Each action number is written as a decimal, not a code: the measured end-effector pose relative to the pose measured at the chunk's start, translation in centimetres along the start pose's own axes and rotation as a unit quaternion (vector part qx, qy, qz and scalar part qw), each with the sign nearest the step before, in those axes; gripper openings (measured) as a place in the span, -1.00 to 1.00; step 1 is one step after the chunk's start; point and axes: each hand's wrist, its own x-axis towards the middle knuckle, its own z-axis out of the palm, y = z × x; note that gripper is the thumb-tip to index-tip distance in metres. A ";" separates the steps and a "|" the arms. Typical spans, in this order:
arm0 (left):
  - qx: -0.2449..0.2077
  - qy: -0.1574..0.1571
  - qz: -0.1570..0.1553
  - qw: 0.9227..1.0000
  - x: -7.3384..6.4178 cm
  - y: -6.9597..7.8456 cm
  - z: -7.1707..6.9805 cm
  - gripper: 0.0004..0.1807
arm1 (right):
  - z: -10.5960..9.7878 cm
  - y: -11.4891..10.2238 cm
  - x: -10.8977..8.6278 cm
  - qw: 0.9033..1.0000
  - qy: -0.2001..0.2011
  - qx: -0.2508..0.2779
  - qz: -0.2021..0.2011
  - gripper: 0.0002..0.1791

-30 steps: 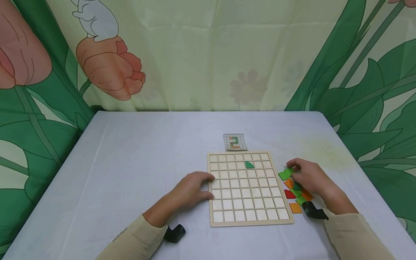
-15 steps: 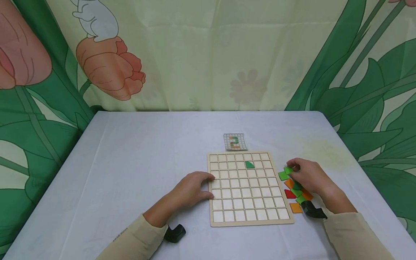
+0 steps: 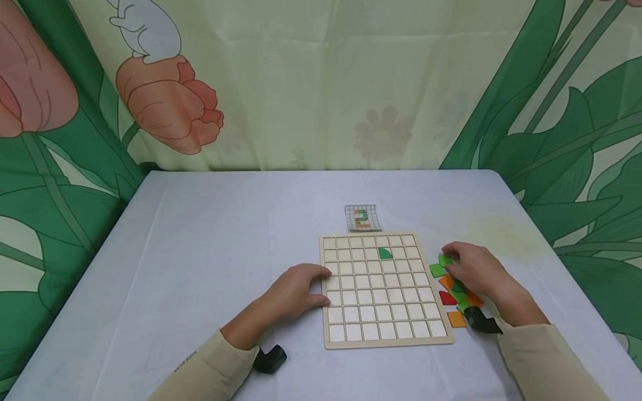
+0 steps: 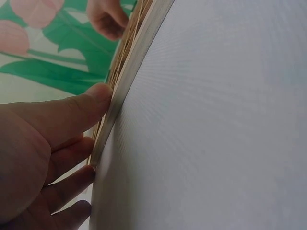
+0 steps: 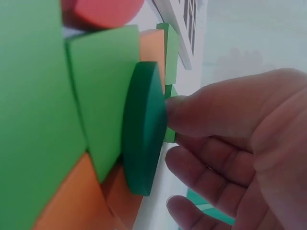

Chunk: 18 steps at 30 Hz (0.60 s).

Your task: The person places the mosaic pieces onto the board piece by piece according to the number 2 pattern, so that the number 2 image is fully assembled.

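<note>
Right hand (image 3: 474,269) (with tile (image 3: 444,260)) slightly leftward.

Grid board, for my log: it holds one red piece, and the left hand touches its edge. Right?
Not quite: the piece on the board is green, not red, as the head view shows. The left hand does touch the board's edge.

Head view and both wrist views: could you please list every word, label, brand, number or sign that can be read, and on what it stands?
"2": seemingly formed by the coloured pattern on the small gridded card; tiny, so not certain.
Dark marking on the left sleeve: too small to read.
Wrist views: no readable text.
</note>
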 end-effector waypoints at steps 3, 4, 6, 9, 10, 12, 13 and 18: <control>-0.002 -0.001 -0.002 1.000 0.0 0.0 0.0 -0.43 | 0.0 0.0 0.1 1.000 -0.001 -0.001 0.001 -0.50; -0.003 -0.001 -0.002 1.000 0.0 0.0 0.0 -0.43 | 0.0 0.0 0.1 1.000 -0.002 -0.002 0.002 -0.50; -0.001 -0.001 -0.002 1.000 0.0 0.1 -0.1 -0.43 | -0.1 0.0 0.2 1.000 -0.005 -0.005 0.005 -0.50; -0.002 0.000 -0.001 1.000 0.1 0.1 -0.1 -0.43 | -0.2 0.0 0.2 1.000 -0.008 -0.008 0.008 -0.49; -0.002 -0.001 -0.001 1.000 0.1 0.1 -0.1 -0.43 | -0.2 0.0 0.2 1.000 -0.009 -0.007 0.008 -0.49; -0.001 0.000 0.000 1.000 0.1 0.1 -0.1 -0.43 | -0.3 0.1 0.3 1.000 -0.008 -0.006 0.005 -0.49; 0.000 0.000 0.001 1.000 0.1 0.1 -0.1 -0.43 | -0.3 0.2 0.3 1.000 -0.008 -0.005 0.003 -0.49; 0.004 0.000 0.005 1.000 0.1 0.1 -0.1 -0.43 | -0.4 0.5 0.3 1.000 -0.002 -0.003 -0.005 -0.48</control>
